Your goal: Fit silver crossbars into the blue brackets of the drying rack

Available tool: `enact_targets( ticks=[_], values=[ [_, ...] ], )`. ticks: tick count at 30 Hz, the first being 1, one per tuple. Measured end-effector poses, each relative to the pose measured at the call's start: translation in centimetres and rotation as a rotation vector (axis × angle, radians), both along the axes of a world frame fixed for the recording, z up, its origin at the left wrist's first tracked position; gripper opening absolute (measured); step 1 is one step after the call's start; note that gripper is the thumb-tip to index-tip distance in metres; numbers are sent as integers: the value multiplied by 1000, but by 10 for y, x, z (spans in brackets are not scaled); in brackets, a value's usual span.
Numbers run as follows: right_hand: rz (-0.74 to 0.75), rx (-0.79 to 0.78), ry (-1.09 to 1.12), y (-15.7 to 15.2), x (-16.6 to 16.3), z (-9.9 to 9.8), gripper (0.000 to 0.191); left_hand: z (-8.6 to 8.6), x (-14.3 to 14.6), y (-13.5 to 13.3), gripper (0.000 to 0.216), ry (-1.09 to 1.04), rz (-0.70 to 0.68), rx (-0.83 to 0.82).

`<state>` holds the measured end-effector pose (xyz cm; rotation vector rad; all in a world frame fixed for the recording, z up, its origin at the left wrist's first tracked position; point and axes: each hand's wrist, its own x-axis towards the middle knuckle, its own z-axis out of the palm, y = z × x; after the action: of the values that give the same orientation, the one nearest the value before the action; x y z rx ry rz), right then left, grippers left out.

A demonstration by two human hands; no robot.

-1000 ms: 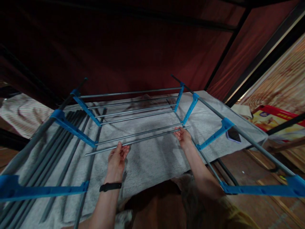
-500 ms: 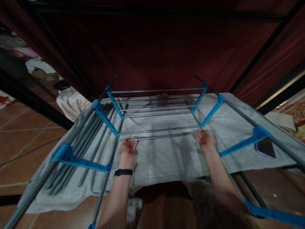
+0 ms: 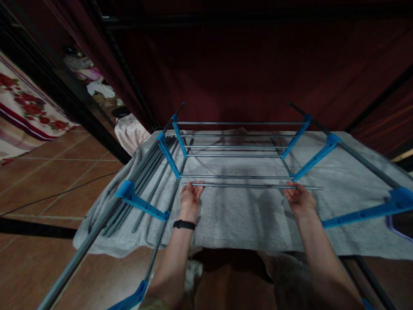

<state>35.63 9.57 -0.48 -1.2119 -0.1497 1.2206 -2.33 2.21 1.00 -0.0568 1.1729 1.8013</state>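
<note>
The thin grey metal rod lay level across the person's two hands, just on the near side of the drying rack, parallel to the rack's nearest fitted rod and close beside it. The left hand held the rod close to its left end, fingers curled up around it from below. The right hand gripped it the same way, fingers closed on it, with a short stub of rod sticking out past the hand to the right. That stub ran just near-side of the tip of the blue plastic bracket on the rack's right rail; whether it touched the bracket could not be told.

The rod looked stiff, light and smooth, so it would likely slide in a loose grip and roll if set down. Holding it close to both ends, as here, seemed the sound place: it kept the rod from swinging and left each tip free.

Left of the rack, a bundle of spare grey rods lay on the grey towel spread beneath it. A black wristband sat on the left wrist. Terracotta floor tiles showed further left of the rack.
</note>
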Motion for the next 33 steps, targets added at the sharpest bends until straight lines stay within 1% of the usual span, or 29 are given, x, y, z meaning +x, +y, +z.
enact_targets(
  ticks=[6, 15, 25, 33],
  values=[
    [44, -4, 27, -2, -10, 3, 19, -6, 5, 0, 13, 8, -32, 13],
    [171, 38, 41, -6, -27, 3, 20, -3, 15, 0, 15, 51, -120, 5],
    [210, 49, 63, -8, -36, 3, 20, 5, 21, 0, 19, 83, -173, -14],
    [222, 96, 63, -11, -48, 3, 11, 5, 21, 2, 23, 114, -265, -64]
  ],
)
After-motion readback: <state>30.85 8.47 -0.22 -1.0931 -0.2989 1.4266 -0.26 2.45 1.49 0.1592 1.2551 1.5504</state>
